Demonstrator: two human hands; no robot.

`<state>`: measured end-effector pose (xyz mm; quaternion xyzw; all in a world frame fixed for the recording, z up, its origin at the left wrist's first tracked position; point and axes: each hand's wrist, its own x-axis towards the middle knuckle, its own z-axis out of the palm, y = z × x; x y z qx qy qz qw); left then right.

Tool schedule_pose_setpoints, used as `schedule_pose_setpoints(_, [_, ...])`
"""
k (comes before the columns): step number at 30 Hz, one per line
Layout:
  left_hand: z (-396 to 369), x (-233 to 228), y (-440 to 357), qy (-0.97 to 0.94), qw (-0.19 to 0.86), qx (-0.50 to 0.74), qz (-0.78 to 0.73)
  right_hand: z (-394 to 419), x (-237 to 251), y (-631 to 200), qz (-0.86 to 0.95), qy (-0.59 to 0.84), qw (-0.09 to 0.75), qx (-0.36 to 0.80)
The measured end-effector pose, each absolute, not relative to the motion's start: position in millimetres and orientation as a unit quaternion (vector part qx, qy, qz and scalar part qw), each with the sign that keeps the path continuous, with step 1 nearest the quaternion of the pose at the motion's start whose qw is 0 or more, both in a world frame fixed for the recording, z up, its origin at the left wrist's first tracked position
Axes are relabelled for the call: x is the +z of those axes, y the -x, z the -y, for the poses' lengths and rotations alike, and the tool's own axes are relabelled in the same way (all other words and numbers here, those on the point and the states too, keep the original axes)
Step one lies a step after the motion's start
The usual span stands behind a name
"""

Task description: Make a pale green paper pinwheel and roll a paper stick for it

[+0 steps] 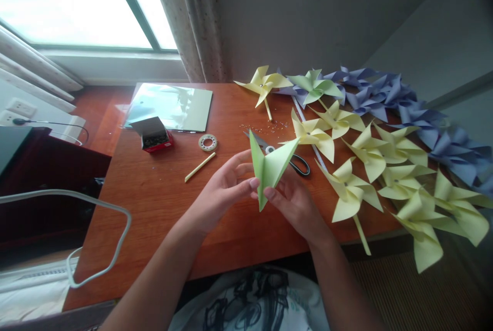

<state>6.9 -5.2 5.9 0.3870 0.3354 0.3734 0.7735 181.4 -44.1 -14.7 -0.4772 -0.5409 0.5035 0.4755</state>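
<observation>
Both hands hold a piece of light green paper (272, 167), folded with pointed corners, above the front middle of the desk. My left hand (231, 182) grips its left side, thumb on the near face. On the right side, my right hand (295, 200) pinches the lower part with its thumb; its other fingers are mostly behind the paper. Just beyond the paper lies a pair of scissors (300, 164) with dark handles, partly hidden. To the left are a short pale yellow paper stick (200, 167) and a roll of tape (208, 142).
Yellow pinwheels (352, 190), a green pinwheel (314, 86) and many purple pinwheels (389, 90) cover the desk's right side. At the left stand an open red box (156, 138) of small dark pieces and a stack of sheets (198, 110). A white cable (103, 200) loops over the desk's left edge.
</observation>
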Motion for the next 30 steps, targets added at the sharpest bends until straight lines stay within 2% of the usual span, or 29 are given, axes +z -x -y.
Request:
schedule_pose_setpoints(15, [5.9, 3.3, -4.8, -0.302, 0.785, 0.394, -0.371, 48.7, -15.1, -184.9, 0.531, 0.495, 0.480, 0.494])
schedule_pose_setpoints(24, [6.9, 4.8, -6.6, -0.340, 0.768, 0.384, -0.383, 51.2, -13.6, -182.2, 0.564, 0.498, 0.479, 0.452])
schedule_pose_setpoints(30, [6.5, 5.2, -6.5, -0.383, 0.748, 0.390, -0.377, 52.4, -13.3, -183.8, 0.543, 0.473, 0.486, 0.496])
